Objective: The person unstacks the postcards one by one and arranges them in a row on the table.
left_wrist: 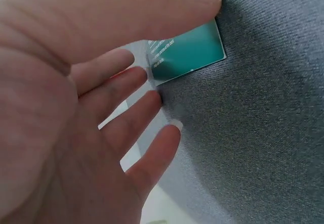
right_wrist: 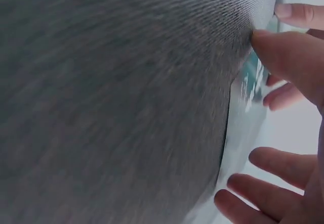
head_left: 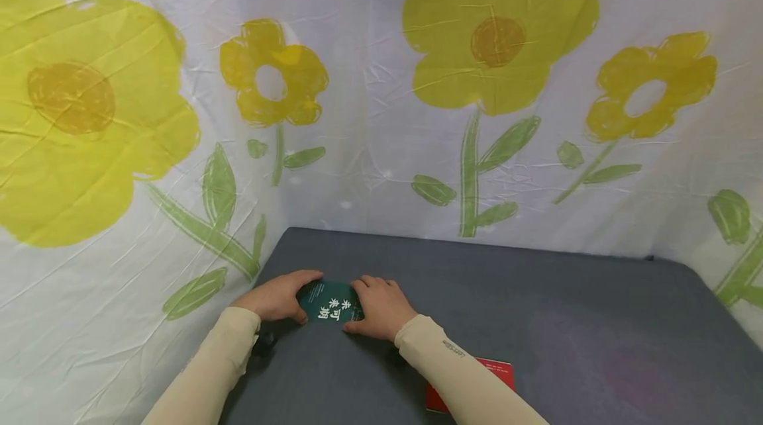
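Note:
A teal card [head_left: 330, 302] with large white characters lies close over the grey table top, between the two hands. The left hand [head_left: 281, 296] holds its left end, thumb at the near corner and forefinger at the far corner. In the left wrist view the thumb [left_wrist: 172, 11] crosses the card's face, while the other fingers spread loosely beside it. At the right end, the right hand [head_left: 381, 306] holds the card between a thumb at the near edge and fingers at the far edge. The right wrist view shows part of the card [right_wrist: 250, 80] behind that thumb.
A red flat box or booklet [head_left: 497, 372] lies on the grey table [head_left: 536, 306], partly hidden under the right forearm. White cloth walls [head_left: 369, 167] printed with yellow flowers rise along the table's back and sides.

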Available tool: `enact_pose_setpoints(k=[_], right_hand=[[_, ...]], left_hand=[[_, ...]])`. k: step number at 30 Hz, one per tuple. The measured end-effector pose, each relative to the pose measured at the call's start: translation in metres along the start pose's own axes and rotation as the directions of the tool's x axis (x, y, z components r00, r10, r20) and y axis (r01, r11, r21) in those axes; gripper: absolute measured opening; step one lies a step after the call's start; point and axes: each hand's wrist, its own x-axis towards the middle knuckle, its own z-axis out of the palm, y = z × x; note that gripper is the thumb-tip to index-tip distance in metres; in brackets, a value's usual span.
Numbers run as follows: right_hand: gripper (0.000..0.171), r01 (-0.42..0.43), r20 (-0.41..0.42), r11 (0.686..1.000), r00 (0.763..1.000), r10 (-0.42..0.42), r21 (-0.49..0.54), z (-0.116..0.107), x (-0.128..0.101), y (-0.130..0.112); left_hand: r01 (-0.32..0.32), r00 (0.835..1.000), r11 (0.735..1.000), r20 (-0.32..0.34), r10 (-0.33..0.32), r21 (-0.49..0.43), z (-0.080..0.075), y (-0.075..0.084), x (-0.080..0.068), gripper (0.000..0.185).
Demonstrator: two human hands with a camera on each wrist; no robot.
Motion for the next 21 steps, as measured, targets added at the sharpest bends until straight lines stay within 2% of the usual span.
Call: enact_pose_setpoints(k=[2,5,7,9,13,17,21], right_hand=[[0.084,0.005,-0.002,1.0,1.0,-0.005,0.015,-0.004,-0.009,0.007],[0.086,0.0,0.007,0.998,1.0,0.0,0.056,-0.015,-0.028,0.021],[0.086,-0.021,0.018,0.996,1.0,0.019,0.089,-0.024,-0.045,0.034],[0.086,-0.049,0.026,0.991,0.999,0.047,0.126,-0.033,-0.067,0.049],[0.085,-0.085,0.031,0.981,0.996,0.081,0.174,-0.044,-0.111,0.072],[0.086,-0.103,0.019,0.975,0.995,0.101,0.198,-0.048,-0.15,0.088],[0.089,-0.139,0.025,0.968,0.99,0.137,0.21,-0.048,-0.187,0.1]], left_hand=[[-0.006,0.999,1.0,-0.031,0.007,0.03,0.004,0.004,-0.002,0.099],[-0.018,0.994,0.988,-0.108,0.035,0.152,0.013,0.014,-0.007,0.096],[-0.03,0.987,0.97,-0.147,0.066,0.241,0.024,0.028,-0.009,0.094],[-0.062,0.983,0.956,-0.148,0.108,0.287,0.036,0.047,-0.008,0.092],[-0.17,0.98,0.958,-0.063,0.189,0.231,0.063,0.092,-0.004,0.092],[-0.269,0.963,0.945,0.026,0.269,0.187,0.087,0.133,-0.004,0.092],[-0.313,0.948,0.936,0.104,0.3,0.16,0.108,0.164,-0.005,0.1]])
